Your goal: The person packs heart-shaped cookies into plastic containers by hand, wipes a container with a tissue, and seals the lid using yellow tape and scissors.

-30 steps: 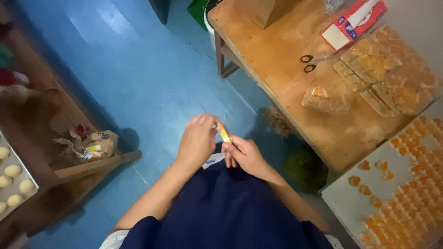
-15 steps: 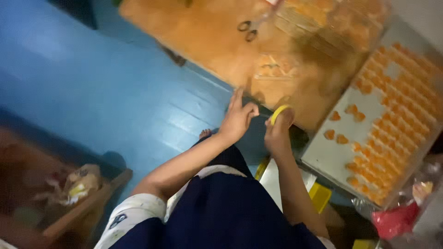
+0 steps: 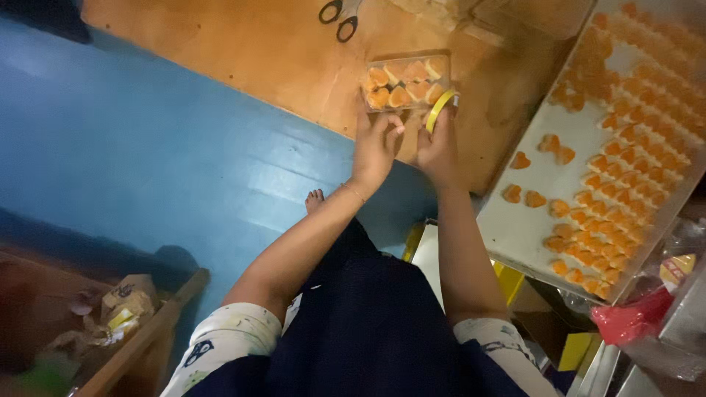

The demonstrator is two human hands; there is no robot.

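**Here, two hands at a box of cookies**

The right hand [image 3: 439, 143] pinches a yellow tape roll [image 3: 440, 109] against the end of a clear box [image 3: 407, 82]. The left hand [image 3: 376, 145] is open, its fingers [image 3: 382, 125] touching the box's near side. The box is full of orange cookies and sits on the brown counter [image 3: 265, 51]. Scissors [image 3: 337, 15] lie farther back. A tray [image 3: 529, 220] of more cookies is on the right.

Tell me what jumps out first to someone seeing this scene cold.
First, the person's two hands at the near edge of the wooden table: the left hand touches a small clear plastic box of orange heart-shaped biscuits, while the right hand holds a yellow roll of tape beside it. Next, the large pale tray on the right, covered in rows of the same orange pieces.
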